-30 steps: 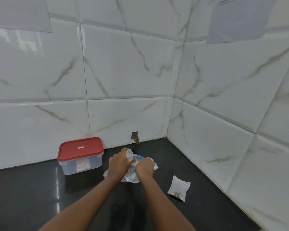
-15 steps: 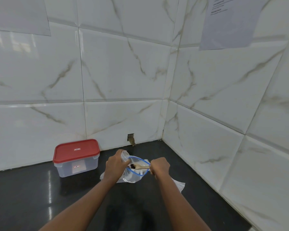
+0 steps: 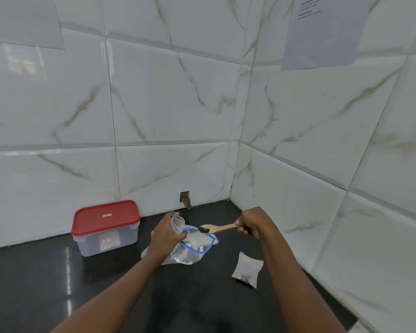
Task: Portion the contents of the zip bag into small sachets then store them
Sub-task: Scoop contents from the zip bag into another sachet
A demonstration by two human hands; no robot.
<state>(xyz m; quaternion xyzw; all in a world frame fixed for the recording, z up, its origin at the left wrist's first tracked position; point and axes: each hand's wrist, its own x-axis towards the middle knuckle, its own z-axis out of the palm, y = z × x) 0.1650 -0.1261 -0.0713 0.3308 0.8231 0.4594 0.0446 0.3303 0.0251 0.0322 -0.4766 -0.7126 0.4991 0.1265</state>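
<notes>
A: The zip bag (image 3: 197,247)?
B: Under the left hand (image 3: 165,236), which grips its rim and, seemingly, a small sachet (image 3: 177,221).
A: The right hand (image 3: 251,223)?
B: Clamped on a wooden spoon (image 3: 220,228) above the bag.

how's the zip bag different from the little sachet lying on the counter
The zip bag is larger, the filled sachet clearly smaller. The zip bag has a blue zip rim, standing open; the sachet shows no coloured rim. The zip bag sits crumpled by the left hand, which grips another sachet; the filled sachet lies flat, untouched. Both are clear plastic on the black counter with dark contents inside.
</notes>
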